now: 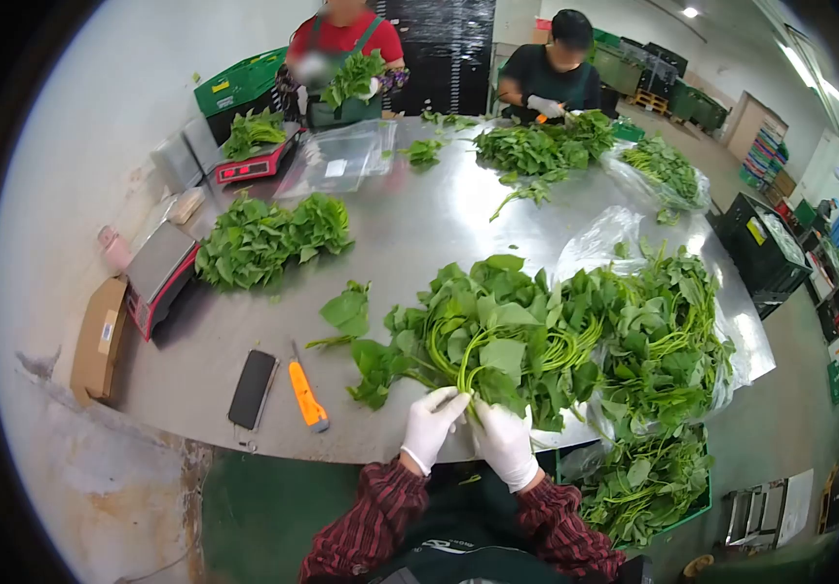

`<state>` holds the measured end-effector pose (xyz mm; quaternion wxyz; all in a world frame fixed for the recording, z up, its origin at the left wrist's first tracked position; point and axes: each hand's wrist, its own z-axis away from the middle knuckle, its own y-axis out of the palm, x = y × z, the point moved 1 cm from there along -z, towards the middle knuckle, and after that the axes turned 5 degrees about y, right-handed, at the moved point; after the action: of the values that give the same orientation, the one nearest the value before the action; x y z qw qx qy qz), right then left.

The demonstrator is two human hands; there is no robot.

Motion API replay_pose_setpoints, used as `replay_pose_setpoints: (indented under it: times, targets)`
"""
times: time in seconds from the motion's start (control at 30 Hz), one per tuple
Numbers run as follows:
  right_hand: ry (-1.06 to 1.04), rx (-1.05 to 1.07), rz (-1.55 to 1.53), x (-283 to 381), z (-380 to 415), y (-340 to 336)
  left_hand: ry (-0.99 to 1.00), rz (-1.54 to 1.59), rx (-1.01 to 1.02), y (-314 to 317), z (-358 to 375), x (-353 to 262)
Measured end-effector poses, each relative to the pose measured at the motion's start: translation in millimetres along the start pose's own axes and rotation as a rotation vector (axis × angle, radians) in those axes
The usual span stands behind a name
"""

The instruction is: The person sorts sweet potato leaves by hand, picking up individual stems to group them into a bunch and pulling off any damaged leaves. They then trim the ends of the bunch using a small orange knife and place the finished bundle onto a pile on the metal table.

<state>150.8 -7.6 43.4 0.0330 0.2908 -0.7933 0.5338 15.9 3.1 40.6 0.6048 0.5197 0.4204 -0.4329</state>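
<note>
Both of my hands wear white gloves and meet at the near edge of the steel table. My left hand (pixel 432 428) is closed, its thumb and fingers pinching the stems of a bunch of leafy greens (pixel 497 336). Beside it, my right hand (pixel 505 446) is closed on stems of the same bunch; its fingertips are partly hidden by leaves. The long stems curve up and away from my fingers into a broad heap. Left of the heap lie a small loose sprig (pixel 346 310), an orange utility knife (pixel 306 394) and a black phone (pixel 253 389).
More greens spill from a plastic bag (pixel 599 238) on the right, above a filled green crate (pixel 697 506). Red scales (pixel 254 165) and a cardboard box (pixel 100 341) stand left. Two co-workers handle greens across the steel table (pixel 419 209).
</note>
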Motion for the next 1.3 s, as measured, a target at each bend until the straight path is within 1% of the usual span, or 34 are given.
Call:
replay_pose_setpoints:
  times: [0.03,0.1,0.13,0.17,0.23,0.27,0.3,0.37,0.4,0.47,0.5,0.57,0.6,0.63,0.67,0.7,0.77,0.8,0.83,0.9,0.93,1.0,1.03,1.07,1.1,1.13,1.17,1.2,1.23,1.3]
  targets:
    - [0.001,0.013,-0.011,4,3,1,-0.011,-0.004,-0.012,-4,0,5]
    - [0.03,0.038,-0.306,8,5,1,0.024,0.032,-0.042,-8,1,7]
    - [0.024,-0.009,-0.348,1,11,7,0.04,0.044,-0.047,-10,2,6]
    - [0.029,-0.01,-0.346,-2,12,12,0.037,0.044,-0.043,-11,3,5]
    - [0.1,-0.062,-0.599,-6,12,16,0.062,0.12,-0.068,-13,4,4]
    - [0.119,-0.05,-0.532,-1,10,5,0.068,0.14,-0.054,-15,4,5]
    - [0.119,-0.052,-0.532,0,10,3,0.069,0.139,-0.053,-15,4,5]
    - [0.061,0.01,-0.404,3,9,2,0.077,0.168,-0.038,-13,5,5]
    - [0.063,0.007,-0.404,4,10,1,0.077,0.166,-0.035,-12,6,4]
    - [0.076,-0.071,-0.472,4,10,0,0.118,0.155,-0.039,-9,8,0]
    - [0.076,-0.072,-0.472,4,9,0,0.119,0.155,-0.039,-8,9,-1]
    - [0.127,-0.307,-0.411,-1,8,3,0.131,0.234,-0.034,-6,10,-3]
    - [0.291,-0.293,-0.431,-4,11,2,0.132,0.234,-0.035,-4,11,-3]
    - [0.328,-0.352,-0.395,-9,12,-2,0.122,0.309,-0.018,-1,12,-2]
    - [0.403,-0.393,-0.464,-8,9,-13,0.113,0.383,-0.001,2,13,-2]
    - [0.48,-0.433,-0.533,-9,5,-22,0.114,0.382,-0.002,5,15,0]
    - [0.5,-0.53,-0.521,-18,0,-33,0.144,0.317,0.064,15,19,3]
    - [0.578,-0.521,-0.642,-21,-4,-38,0.134,0.332,0.071,20,21,3]
    - [0.733,-0.497,-0.869,-22,-7,-43,0.133,0.333,0.075,25,23,2]
    - [0.64,-0.561,-0.684,-39,-7,-38,0.154,0.327,0.088,34,25,-1]
    - [0.638,-0.562,-0.683,-45,-7,-37,0.155,0.291,0.087,37,25,-2]
    - [0.565,-0.597,-0.534,-50,-14,-41,0.137,0.263,0.057,37,29,-8]
    - [0.598,-0.688,-0.554,-77,-14,-37,0.119,0.236,0.025,36,29,-10]
    - [0.779,-0.711,-0.701,-79,-22,-62,0.184,0.174,-0.021,27,25,-14]
    - [0.821,-0.701,-0.655,-117,-21,-64,0.234,0.197,-0.05,17,23,-19]
    - [0.817,-0.639,-0.36,-173,-12,-51,0.239,0.237,-0.05,5,19,-20]
    - [0.72,-0.489,-0.002,-184,-9,-64,0.246,0.278,-0.053,-5,14,-20]
    - [0.79,-0.332,0.282,-186,-13,-73,0.249,0.311,-0.035,-11,13,-22]
    - [0.827,-0.246,0.378,-184,-11,-80,0.252,0.311,-0.039,-16,12,-21]
    - [0.625,-0.275,0.177,-145,-18,-92,0.237,0.201,0.013,-20,12,-18]
